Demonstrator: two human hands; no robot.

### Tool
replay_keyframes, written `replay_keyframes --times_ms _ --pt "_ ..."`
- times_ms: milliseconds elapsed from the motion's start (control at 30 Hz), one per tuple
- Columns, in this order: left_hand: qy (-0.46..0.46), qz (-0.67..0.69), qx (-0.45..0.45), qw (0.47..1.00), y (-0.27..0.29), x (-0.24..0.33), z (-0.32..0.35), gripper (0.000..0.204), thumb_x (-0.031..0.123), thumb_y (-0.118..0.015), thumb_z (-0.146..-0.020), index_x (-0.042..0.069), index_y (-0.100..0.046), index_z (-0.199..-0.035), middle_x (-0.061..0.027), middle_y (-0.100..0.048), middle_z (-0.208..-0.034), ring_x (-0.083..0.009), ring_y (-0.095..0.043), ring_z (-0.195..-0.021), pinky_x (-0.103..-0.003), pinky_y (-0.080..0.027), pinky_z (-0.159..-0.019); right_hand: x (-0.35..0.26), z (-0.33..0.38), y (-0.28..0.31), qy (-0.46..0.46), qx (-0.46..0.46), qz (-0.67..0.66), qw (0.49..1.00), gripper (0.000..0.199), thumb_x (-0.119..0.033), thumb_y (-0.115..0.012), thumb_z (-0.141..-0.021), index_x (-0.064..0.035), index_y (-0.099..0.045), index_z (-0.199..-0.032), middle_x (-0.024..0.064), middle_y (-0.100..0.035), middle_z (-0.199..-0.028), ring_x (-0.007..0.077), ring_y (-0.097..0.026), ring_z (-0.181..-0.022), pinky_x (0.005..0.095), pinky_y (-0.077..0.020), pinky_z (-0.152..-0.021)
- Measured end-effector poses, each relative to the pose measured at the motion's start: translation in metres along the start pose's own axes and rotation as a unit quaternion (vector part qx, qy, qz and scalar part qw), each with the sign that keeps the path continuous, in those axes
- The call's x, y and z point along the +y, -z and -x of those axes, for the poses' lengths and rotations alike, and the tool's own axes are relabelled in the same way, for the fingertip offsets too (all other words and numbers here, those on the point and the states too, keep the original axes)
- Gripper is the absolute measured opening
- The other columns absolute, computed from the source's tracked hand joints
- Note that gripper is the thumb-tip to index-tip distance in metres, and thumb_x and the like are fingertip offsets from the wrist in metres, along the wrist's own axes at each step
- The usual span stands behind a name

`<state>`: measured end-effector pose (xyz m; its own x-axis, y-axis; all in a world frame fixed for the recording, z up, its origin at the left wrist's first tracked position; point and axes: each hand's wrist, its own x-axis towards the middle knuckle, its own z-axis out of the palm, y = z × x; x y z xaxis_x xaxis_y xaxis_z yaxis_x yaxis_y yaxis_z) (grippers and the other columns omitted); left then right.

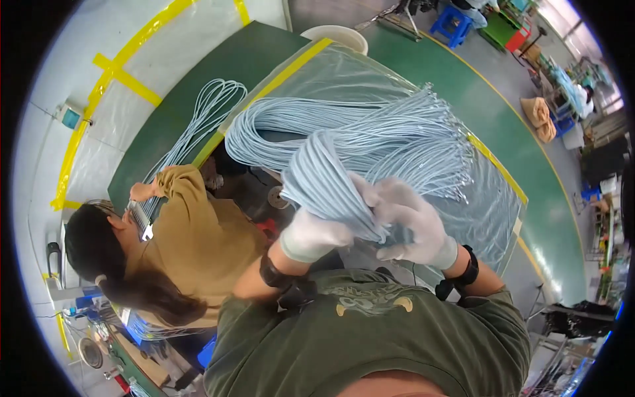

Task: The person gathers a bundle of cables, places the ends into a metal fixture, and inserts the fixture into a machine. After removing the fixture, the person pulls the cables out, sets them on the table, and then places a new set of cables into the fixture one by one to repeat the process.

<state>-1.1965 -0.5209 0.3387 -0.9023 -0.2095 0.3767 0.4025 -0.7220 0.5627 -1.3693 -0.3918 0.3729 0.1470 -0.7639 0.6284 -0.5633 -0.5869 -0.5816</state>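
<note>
hands [370, 228]: white gloves | wrists: black bands, perhaps straps | top: olive-green, pale print

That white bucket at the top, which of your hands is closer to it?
Left, narrowly. The left hand grips the cable bundle almost straight below the bucket; the right hand holds it further right. Both are far off.

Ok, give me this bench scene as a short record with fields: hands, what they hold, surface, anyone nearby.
left hand: gloved, closed on the cable bundle
right hand: gloved, fingers wrapped around the same bundle
cables: pale blue, more looped on clear plastic sheet
surface: green table with yellow tape edge
nearby: co-worker in tan top, handling a separate cable bunch
</note>
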Motion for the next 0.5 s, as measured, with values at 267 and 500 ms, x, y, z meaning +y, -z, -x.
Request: replay_keyframes --times_ms 267,500 --pt "-0.102 -0.072 -0.248 0.961 -0.21 -0.033 -0.068 0.032 0.023 -0.064 -0.097 0.008 -0.041 -0.114 -0.0082 -0.068 -0.077 -0.0268 -0.068 -0.069 -0.049 -0.051 -0.089 -0.058 0.226 0.086 -0.154 0.11 -0.119 0.975 0.046 -0.037 -0.079 -0.083 -0.0007 -0.067 -0.108 0.0143 -0.068 -0.103 0.033 -0.066 -0.097 0.04 -0.0514 -0.085" --pt "0.057 -0.036 -0.266 0.962 -0.365 -0.029 -0.01 0.008 0.004 -0.054 -0.093 0.0 -0.05 -0.086 -0.0198 -0.064 -0.066 -0.0314 -0.065 -0.055 -0.05 -0.057 -0.061 -0.072 0.309 0.069 -0.091 -0.229 -0.251 0.936 0.04 -0.034 -0.077 -0.087 -0.0044 -0.071 -0.114 0.0119 -0.071 -0.116 0.0258 -0.066 -0.108 0.0388 -0.0509 -0.091"
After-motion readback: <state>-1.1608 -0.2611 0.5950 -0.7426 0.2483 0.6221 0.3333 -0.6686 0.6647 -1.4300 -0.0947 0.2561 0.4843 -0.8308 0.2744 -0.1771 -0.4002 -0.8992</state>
